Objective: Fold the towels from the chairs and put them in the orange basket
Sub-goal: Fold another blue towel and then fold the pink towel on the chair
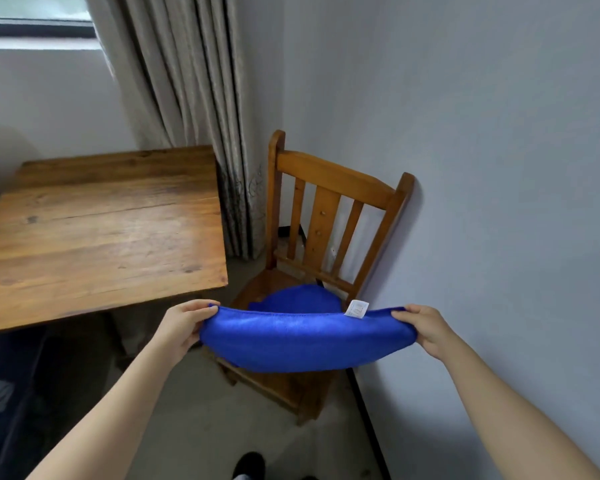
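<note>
The blue towel (pixel 302 336) is stretched out above the front of the wooden chair (pixel 329 202). The left hand (pixel 182 323) and the right hand (pixel 426 329) each pinch one end in their grip. Its white label (pixel 356 310) sticks up near the right hand. More blue cloth (pixel 302 297) lies on the chair's seat. A wooden surface (pixel 101 230) stands left of the chair.

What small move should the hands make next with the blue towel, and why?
Probably bring the left hand and the right hand together, folding the blue towel in half. Each hand grips one end, and the towel is stretched wide over the chair.
</note>
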The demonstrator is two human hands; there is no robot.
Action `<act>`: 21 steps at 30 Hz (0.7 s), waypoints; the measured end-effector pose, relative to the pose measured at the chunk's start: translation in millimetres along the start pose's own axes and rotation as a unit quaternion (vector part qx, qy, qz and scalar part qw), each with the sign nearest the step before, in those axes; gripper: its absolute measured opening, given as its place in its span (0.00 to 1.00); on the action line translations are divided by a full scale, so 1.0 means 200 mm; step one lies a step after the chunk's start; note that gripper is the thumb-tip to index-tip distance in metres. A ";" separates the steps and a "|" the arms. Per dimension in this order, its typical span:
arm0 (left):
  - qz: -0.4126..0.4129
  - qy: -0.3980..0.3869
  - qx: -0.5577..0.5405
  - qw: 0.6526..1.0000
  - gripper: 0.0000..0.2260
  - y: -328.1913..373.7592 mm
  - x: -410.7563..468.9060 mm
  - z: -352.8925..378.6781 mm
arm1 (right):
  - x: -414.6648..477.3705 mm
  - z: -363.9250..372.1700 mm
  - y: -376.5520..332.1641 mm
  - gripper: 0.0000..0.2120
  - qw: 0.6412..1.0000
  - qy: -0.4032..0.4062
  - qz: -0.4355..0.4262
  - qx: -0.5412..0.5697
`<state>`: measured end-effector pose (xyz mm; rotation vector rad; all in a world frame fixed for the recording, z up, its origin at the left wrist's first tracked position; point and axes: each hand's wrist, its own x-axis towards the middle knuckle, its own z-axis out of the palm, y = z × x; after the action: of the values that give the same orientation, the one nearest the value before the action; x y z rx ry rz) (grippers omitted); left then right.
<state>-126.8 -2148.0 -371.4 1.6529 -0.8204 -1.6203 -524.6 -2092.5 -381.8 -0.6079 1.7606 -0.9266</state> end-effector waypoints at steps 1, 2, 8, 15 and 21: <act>-0.006 0.007 0.003 1.000 0.06 -0.05 0.00 0.01 | 0.02 0.00 0.05 0.02 1.000 0.001 0.010 -0.003; -0.012 0.017 0.006 1.000 0.06 -0.10 0.01 0.02 | 0.05 0.00 0.10 0.02 1.000 0.003 0.020 -0.010; -0.044 0.066 0.009 0.997 0.05 -0.34 0.12 0.13 | 0.21 0.05 0.34 0.04 0.997 0.049 0.046 -0.023; -0.034 0.119 0.050 0.991 0.05 -0.43 0.38 0.25 | 0.46 0.20 0.42 0.03 0.993 0.110 0.038 -0.034; -0.056 0.117 0.066 0.989 0.04 -0.46 0.72 0.37 | 0.75 0.37 0.46 0.08 0.984 0.140 0.044 -0.104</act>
<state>-198.4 -2215.2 -530.0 1.9702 -0.7401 -1.4353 -508.7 -2175.4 -553.8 -0.5479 2.1379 -0.8016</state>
